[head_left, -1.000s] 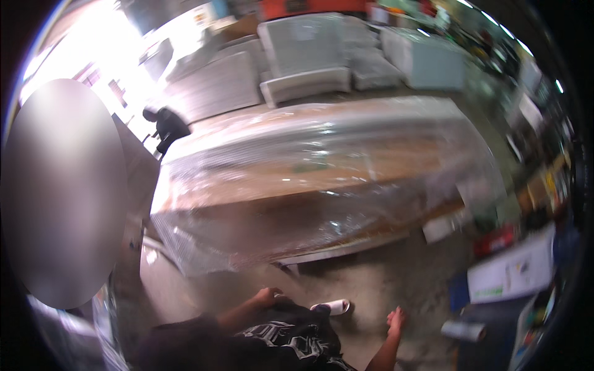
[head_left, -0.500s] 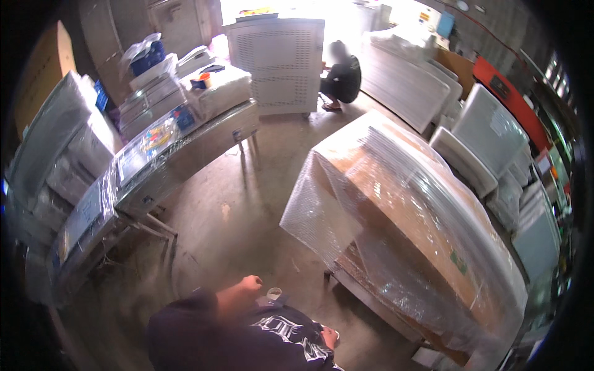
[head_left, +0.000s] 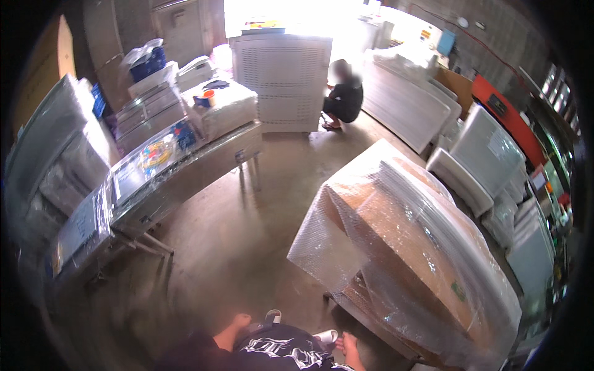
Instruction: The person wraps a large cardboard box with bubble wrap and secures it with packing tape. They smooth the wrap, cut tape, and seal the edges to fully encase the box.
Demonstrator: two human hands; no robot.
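Observation:
My left hand (head_left: 241, 320) hangs low in front of my body beside a light shoe (head_left: 273, 318). It is small and blurred, so its finger pose is unclear, and nothing shows in it. My right hand (head_left: 348, 341) is lowered next to the other shoe (head_left: 326, 336), its fingers loosely bent and apart with nothing visible in them. Closest to that hand, without contact, is a large bulky piece covered with brown cardboard (head_left: 387, 204) and clear bubble wrap (head_left: 328, 247). A loose flap of the wrap hangs on its near left side.
Along the left runs a plastic-wrapped metal bench (head_left: 185, 176) on legs, with a roll of orange tape (head_left: 209, 94) on wrapped goods. A grey vented cabinet (head_left: 281, 83) stands at the back. Beside it a person (head_left: 344, 96) squats. Wrapped panels (head_left: 405, 99) lean at right.
My view has shifted, so the wrapped pieces sit lower in it. My left arm has dropped from across my front toward my side. My right hand now shows more fully beside my body.

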